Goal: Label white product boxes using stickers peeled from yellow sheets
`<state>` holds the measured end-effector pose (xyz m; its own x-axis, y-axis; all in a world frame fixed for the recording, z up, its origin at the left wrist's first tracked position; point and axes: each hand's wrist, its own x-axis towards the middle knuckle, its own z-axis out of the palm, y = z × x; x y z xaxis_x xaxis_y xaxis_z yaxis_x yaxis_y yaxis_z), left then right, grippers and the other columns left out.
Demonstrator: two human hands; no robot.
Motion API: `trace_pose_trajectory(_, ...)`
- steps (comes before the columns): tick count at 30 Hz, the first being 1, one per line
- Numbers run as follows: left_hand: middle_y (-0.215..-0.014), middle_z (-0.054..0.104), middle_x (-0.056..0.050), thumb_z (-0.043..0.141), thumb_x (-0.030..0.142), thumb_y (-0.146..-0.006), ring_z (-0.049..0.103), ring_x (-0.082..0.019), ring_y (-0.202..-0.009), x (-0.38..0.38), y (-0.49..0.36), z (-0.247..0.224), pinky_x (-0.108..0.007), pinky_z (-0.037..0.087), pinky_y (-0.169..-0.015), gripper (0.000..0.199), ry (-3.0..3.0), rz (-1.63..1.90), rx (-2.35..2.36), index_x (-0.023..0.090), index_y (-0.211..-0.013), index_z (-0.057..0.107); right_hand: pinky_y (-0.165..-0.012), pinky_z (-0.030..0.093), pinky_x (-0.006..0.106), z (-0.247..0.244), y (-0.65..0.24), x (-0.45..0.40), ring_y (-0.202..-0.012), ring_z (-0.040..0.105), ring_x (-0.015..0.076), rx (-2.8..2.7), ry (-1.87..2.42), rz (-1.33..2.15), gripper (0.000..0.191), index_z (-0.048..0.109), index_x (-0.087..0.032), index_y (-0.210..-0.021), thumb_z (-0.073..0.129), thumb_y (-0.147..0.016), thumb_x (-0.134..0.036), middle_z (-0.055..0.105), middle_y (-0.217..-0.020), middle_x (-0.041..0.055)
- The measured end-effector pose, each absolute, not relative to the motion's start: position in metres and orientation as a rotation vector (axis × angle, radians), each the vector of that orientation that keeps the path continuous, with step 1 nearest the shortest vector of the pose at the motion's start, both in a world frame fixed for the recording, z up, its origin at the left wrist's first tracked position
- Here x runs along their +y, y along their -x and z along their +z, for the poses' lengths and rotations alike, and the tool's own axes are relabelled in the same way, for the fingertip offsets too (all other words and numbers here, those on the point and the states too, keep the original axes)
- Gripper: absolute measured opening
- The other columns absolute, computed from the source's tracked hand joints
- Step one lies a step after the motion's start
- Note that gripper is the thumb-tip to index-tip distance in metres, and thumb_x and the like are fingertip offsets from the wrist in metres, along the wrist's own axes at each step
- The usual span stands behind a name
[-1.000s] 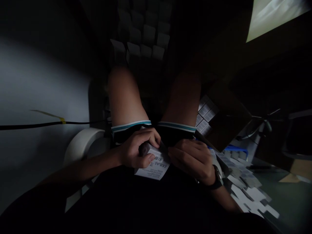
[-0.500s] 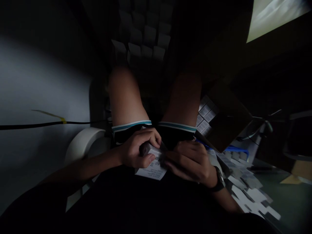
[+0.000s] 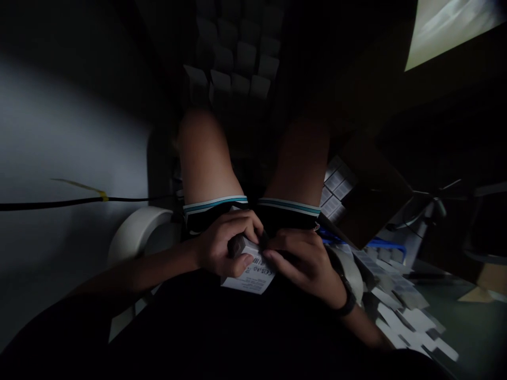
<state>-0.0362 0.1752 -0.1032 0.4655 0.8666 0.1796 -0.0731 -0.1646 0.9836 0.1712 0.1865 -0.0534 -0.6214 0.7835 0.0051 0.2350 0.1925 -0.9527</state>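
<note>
Dimly, from the head camera, the room is showing in patches of light and shadow. On the left, a pale wall is catching a soft glow, and a dark cable with a yellow tie is running across it. A white armrest is curving beside the left forearm. Beyond the knees, pale boxes are standing in rows, while at the right an open carton is holding smaller printed boxes. Near that carton, a blue rim is showing, and white pieces are lying scattered below it. A bright panel is glowing in the upper right corner.

Over the dark lap, the small white carton is sitting tilted, its barcode and printed text facing up. The left hand is gripping it, with curled fingers bearing on the far side and the thumb pressing the printed face. At its right edge, the right hand is bending its fingers close together, the tips apparently touching the carton; whether they are pinching anything is too dark to tell.
</note>
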Motion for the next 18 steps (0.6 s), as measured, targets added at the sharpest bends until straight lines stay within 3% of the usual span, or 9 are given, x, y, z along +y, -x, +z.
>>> trace_pose_trajectory(8, -0.089, 0.059, -0.006, 0.06, 0.03, -0.074, 0.058, -0.013, -0.079, 0.175, 0.036, -0.102, -0.029, 0.05, -0.072, 0.02, -1.502, 0.972, 0.717, 0.015, -0.085, 0.051, -0.057, 0.035, 0.027, -0.059, -0.168, 0.182, -0.063, 0.047, 0.0114, -2.16, 0.865, 1.154, 0.002, 0.058, -0.014, -0.093, 0.06, -0.092, -0.014, 0.055, -0.071, 0.0021)
trace_pose_trajectory(18, -0.091, 0.061, -0.006, 0.06, 0.03, -0.072, 0.059, -0.015, -0.083, 0.174, 0.037, -0.105, -0.03, 0.049, -0.074, 0.024, -1.486, 1.003, 0.68, 0.016, -0.09, 0.053, -0.055, 0.035, 0.02, -0.063, -0.159, 0.185, -0.059, 0.05, 0.0063, -1.882, 1.098, 1.625, 0.027, 0.054, -0.017, -0.086, 0.073, -0.083, -0.036, 0.057, -0.07, -0.0041)
